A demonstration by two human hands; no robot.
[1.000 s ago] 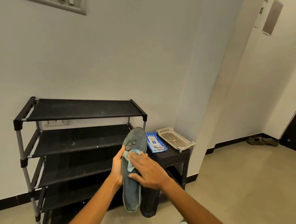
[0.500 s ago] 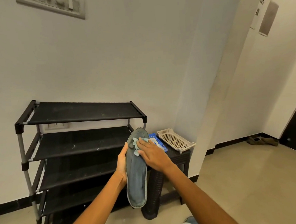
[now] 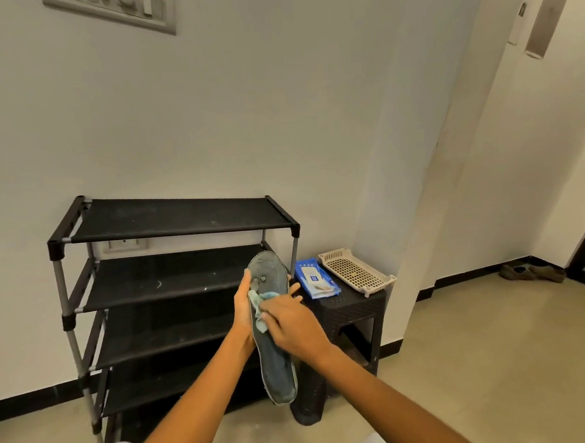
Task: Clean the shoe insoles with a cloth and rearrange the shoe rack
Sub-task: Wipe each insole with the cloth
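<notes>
I count one grey-blue fabric shoe insole (image 3: 273, 352) and one small light-blue cleaning cloth (image 3: 259, 307). One black metal-framed shoe rack (image 3: 168, 225) stands at the wall; I make out five dark shelves on it. One black woven-pattern plastic stool (image 3: 349, 307) carries one blue packet of wipes (image 3: 315, 279) and one beige perforated plastic tray (image 3: 356, 272). Two dark shoes (image 3: 530, 271) lie on the floor by the door. Two hands in view: left (image 3: 243, 306), right (image 3: 295, 320).

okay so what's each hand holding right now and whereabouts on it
The left hand grips the insole by its left edge, near the toe end. The right hand presses a light blue cloth against the insole's face.
</notes>
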